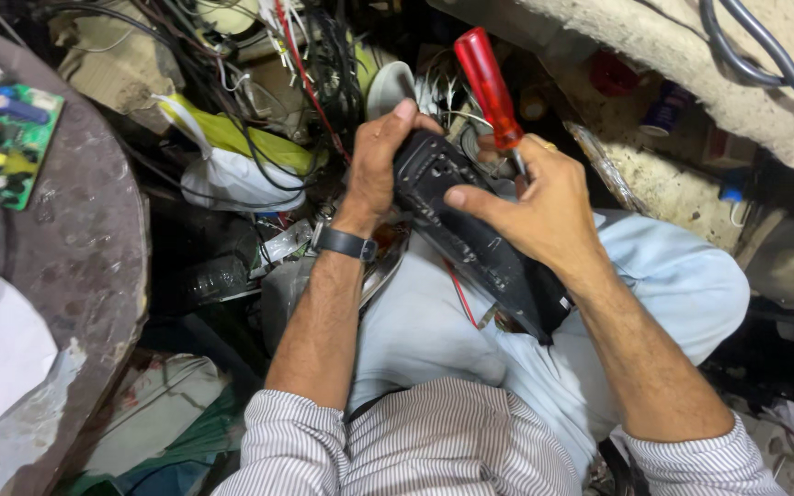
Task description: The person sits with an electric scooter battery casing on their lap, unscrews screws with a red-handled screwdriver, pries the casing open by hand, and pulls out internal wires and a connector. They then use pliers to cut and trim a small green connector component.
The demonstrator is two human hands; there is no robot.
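the black appliance housing (470, 234), long, scuffed and tapering, rests on the lap with no surface beneath, so it may slip or its red wire (459, 298) snag if the left hand (379, 165) grip wrapping its top end loosens while the right hand (544, 207) pinches the red-handled screwdriver (492, 92).

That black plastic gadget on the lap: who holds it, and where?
Both hands hold the black plastic casing: left hand grips its far end, right hand its side, with a red-handled screwdriver.
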